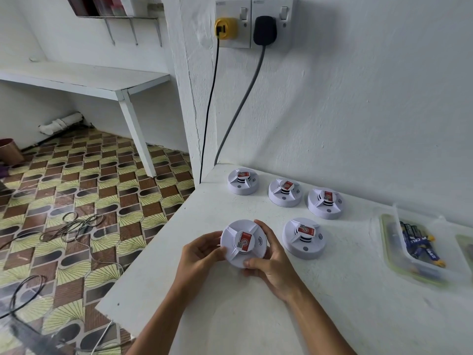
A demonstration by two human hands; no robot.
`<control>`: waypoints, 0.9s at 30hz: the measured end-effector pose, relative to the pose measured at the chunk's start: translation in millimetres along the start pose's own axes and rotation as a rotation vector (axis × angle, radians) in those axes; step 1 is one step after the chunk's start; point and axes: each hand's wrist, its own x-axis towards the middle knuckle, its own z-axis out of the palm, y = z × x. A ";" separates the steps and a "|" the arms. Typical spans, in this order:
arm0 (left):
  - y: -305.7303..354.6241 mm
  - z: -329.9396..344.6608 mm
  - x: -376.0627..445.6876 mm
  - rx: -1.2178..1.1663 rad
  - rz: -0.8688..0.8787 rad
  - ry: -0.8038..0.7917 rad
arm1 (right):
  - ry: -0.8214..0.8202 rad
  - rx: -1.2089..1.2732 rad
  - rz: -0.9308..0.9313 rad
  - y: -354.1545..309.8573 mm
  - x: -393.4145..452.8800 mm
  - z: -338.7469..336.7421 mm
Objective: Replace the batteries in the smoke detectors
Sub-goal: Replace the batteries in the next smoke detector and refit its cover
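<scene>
Five smoke detectors total: one (243, 242) gripped between both hands, one (303, 238) just right of the grip, three beyond it in a row (243, 181) (285, 192) (325, 203). Two hands: left hand (198, 254), right hand (272, 265). One clear container (419, 249) of blue batteries (419, 243) far right of the grip, battery count unclear. Two wall plugs beyond: one yellow (226, 28), one black (265, 30).
</scene>
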 end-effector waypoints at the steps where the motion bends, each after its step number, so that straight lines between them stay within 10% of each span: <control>1: 0.0 0.0 -0.1 0.002 0.002 0.000 | -0.001 0.000 0.001 -0.2 0.0 -0.2; 27: -1.3 -1.0 0.5 0.006 0.015 -0.004 | -0.026 0.068 0.032 -5.5 -2.4 0.8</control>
